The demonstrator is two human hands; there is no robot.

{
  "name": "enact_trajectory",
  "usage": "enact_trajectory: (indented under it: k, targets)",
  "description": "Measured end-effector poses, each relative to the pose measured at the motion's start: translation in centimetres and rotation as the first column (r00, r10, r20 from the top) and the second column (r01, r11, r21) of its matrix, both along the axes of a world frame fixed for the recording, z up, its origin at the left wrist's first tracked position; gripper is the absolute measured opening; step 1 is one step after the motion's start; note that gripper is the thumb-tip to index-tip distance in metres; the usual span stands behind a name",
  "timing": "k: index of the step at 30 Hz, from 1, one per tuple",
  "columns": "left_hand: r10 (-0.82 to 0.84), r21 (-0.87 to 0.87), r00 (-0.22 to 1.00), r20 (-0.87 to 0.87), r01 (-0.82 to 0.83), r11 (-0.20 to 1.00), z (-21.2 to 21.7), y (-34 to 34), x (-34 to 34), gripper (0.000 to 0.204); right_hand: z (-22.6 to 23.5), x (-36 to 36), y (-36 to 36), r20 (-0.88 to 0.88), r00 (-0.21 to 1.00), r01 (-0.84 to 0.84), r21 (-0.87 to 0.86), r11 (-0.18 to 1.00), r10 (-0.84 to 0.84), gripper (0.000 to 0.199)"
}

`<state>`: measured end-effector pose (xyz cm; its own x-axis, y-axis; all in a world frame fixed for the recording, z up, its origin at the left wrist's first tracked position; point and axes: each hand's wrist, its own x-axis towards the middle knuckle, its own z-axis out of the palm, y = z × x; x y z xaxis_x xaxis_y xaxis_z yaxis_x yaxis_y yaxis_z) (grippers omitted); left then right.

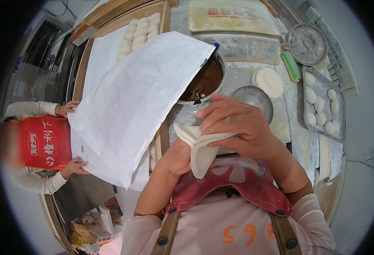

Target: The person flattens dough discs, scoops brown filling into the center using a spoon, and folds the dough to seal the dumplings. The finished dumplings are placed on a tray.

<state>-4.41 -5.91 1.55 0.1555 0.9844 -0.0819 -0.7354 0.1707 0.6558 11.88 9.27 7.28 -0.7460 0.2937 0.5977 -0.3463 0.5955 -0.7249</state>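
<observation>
In front of my apron I hold a piece of white dough (203, 158) folded into a three-cornered shape, with seams meeting at the top. My left hand (175, 158) is closed around it from below and the left. From the right, my right hand (243, 125) has its thumb and fingers closed on the upper edge of one flap. Any filling inside is hidden. Just beyond my hands stands a large metal bowl (224, 78) of dark brown filling (212, 73), with a utensil in it. A smaller steel bowl (257, 100) is partly behind my right hand.
Flat dough rounds (269, 82) are stacked beyond the steel bowl. At right, a metal tray (339, 121) carries several dough pieces, near a green brush (291, 66) and round lid (306, 44). At left, a co-worker (47, 142) holds a white sheet (132, 93) over a wooden tray (80, 78) of dough balls (140, 34).
</observation>
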Motion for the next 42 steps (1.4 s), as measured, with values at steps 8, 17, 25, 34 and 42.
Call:
enact_trajectory:
  k: [8,17,25,34,42]
  targets:
    - [0.103,0.066,0.949,-0.297,-0.087,0.994,0.7,-0.8,0.9,0.085,1.0,0.3,-1.9,0.024,0.999,-0.031,-0.051,0.998,0.032,0.030]
    - [0.201,0.132,0.909,-0.365,-0.163,0.978,1.7,-0.8,2.1,0.082,-0.3,0.4,-2.6,-0.055,0.990,-0.138,-0.261,0.955,0.128,0.025]
    - [0.173,0.061,0.896,-0.410,-0.163,0.985,2.1,-1.1,2.0,0.080,0.4,1.2,-3.0,0.064,0.991,-0.085,-0.402,0.912,0.120,0.030]
    - [0.106,0.037,0.862,-0.495,-0.101,0.994,1.3,-1.1,1.2,0.087,-1.4,0.4,-2.4,-0.061,0.988,-0.155,-0.256,0.954,0.145,0.023]
    - [0.104,0.048,0.932,-0.347,-0.093,0.995,1.7,-1.1,2.0,0.076,-0.4,-0.2,-2.6,0.003,0.987,-0.149,-0.383,0.912,0.162,0.024]
